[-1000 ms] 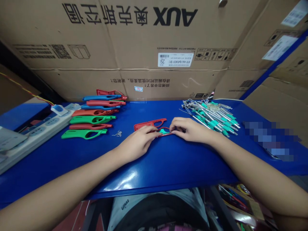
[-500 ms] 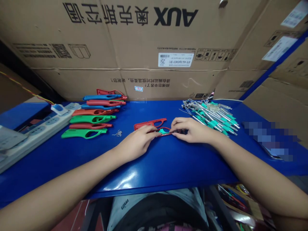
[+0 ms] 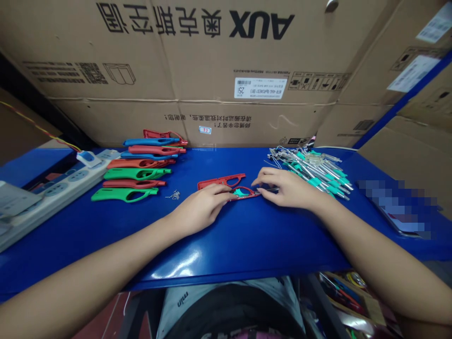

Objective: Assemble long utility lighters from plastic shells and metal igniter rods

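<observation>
Shell (image 3: 248, 197) in left hand (image 3: 206, 208) apparently contains green part (image 3: 241, 192).

Red plastic casing (image 3: 251, 189) here, smooth, slightly shiny! Metal rods (image 3: 319, 170), silvery and bright, with green plastic parts. The tabletop (image 3: 226, 245) gleams, smooth and glossy blue. Behind, matt brown cardboard (image 3: 197, 61); smooth white plastic on the power strip (image 3: 56, 190).

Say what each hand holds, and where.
The left hand holds the nearer red shell by its handle end; the right hand, the metal rod near the shell.
</observation>
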Available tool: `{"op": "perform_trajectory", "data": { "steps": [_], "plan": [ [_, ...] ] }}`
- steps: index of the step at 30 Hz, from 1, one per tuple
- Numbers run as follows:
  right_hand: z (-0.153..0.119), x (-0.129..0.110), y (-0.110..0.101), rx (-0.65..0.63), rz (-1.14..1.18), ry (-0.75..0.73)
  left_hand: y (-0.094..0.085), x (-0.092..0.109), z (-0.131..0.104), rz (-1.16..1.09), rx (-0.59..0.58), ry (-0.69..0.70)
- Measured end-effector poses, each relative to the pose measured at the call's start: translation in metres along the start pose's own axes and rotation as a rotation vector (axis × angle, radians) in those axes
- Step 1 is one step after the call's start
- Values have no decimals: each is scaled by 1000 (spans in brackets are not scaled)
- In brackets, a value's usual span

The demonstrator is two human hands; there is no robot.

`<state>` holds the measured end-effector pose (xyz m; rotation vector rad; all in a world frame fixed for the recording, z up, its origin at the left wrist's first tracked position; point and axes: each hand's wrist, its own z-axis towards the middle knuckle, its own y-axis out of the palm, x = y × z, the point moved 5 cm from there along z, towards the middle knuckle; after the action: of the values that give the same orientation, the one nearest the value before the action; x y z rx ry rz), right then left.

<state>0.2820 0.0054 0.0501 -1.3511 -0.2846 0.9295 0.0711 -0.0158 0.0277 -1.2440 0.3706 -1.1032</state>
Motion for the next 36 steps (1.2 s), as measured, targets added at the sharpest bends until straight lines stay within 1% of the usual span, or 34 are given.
{"op": "perform_trajectory", "data": {
  "steps": [3,5,8,10,13,16,21,26,30,32,34,36],
  "plan": [
    [0,3,-2,-20,-39,-1,-10,3,2,32,39,34],
    [0,4,-2,-28,-31,-13,-19,2,3,102,55,36],
    [1,5,1,-58,-11,-9,-33,-8,5,228,94,-17],
    [2,5,4,-87,0,-1,-38,-19,6,298,74,-71],
    [3,4,7,-104,27,-9,-40,-35,4,326,1,-148],
    [3,2,8,-108,47,-24,-42,-44,2,290,-24,-201],
    [4,-1,10,-113,84,-31,-41,-49,0,236,-67,-223],
    [3,-1,11,-112,92,-17,-39,-55,-2,236,-113,-218],
    [3,-1,14,-122,81,-35,-37,-57,-1,238,-112,-202],
    [4,-3,13,-72,52,-72,-38,-55,1,231,-80,-213],
    [4,-6,9,49,5,-95,-39,-49,2,189,-33,-232],
    [5,-8,4,177,-28,-84,-40,-40,4,93,15,-241]
  ]
}}
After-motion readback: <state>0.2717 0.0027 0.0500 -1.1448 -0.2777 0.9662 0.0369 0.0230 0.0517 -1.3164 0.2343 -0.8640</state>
